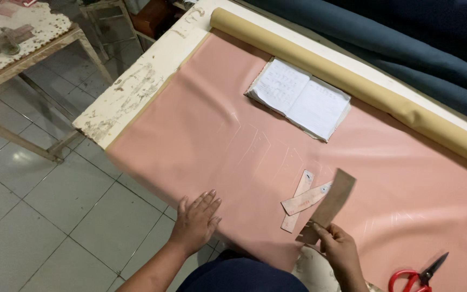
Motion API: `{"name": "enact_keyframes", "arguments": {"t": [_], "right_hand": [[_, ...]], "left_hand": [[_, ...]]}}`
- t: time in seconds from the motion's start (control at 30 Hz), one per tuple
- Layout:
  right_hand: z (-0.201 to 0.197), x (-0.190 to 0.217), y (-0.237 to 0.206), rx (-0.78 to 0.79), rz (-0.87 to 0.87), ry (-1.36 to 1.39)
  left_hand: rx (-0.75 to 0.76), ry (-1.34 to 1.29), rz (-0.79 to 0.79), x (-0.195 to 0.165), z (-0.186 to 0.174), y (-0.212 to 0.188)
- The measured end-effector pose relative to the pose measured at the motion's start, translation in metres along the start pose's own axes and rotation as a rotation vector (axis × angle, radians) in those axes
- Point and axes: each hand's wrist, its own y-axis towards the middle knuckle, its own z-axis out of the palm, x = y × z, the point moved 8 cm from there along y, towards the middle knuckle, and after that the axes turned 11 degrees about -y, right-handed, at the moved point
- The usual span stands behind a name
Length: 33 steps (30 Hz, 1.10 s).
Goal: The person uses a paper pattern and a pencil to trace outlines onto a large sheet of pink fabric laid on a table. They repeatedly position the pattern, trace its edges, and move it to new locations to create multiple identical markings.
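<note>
Pressing flat on the pink sheet [233, 135] near its front edge: left hand [195, 219], fingers spread apart, holding nothing. Pinching the lower end of a brown template strip [333, 203]: right hand [339, 249], fingers closed on it, the strip tilted up and to the right, lifted just above the sheet. Lying crossed just beside that strip, to its left: two pink pattern pieces [305, 199]. Faintly visible farther up the sheet: a row of chalk outlines [266, 146].

Judging from this, marking work. Lay the strip down fully flat before tracing, long edge parallel to the drawn outlines and close beside the last one to spare material. Hold the flat palm near enough to stop the sheet creeping or rippling. Slide the loose pieces clear so nothing lifts an edge.

Around: an open notebook [301, 100] higher on the sheet, a tan roll [352, 81] along the far side of the worn white table [136, 86], red-handled scissors [417, 276] at lower right, well apart from both hands.
</note>
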Motion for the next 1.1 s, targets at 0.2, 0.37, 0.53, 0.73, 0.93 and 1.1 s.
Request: {"name": "enact_keyframes", "arguments": {"t": [0.2, 0.37, 0.53, 0.73, 0.93, 1.1], "right_hand": [[0.027, 0.02, -0.007, 0.122, -0.029, -0.049], [0.037, 0.023, -0.02, 0.102, 0.036, -0.072], [0.07, 0.049, -0.016, 0.072, 0.049, -0.099], [0.164, 0.103, 0.013, 0.022, 0.019, -0.04], [0.207, 0.116, 0.007, -0.212, 0.086, -0.178], [0.193, 0.096, -0.018, -0.263, 0.357, -0.003]], "left_hand": [[-0.053, -0.097, 0.007, -0.004, -0.014, 0.003], [-0.077, -0.096, 0.126, -0.004, -0.031, 0.034], [0.018, 0.067, 0.242, 0.014, -0.056, 0.112], [0.237, 0.229, 0.262, 0.059, -0.109, 0.235], [0.261, 0.379, 0.215, 0.129, -0.176, 0.303], [0.223, 0.342, 0.317, 0.153, -0.183, 0.306]]}}
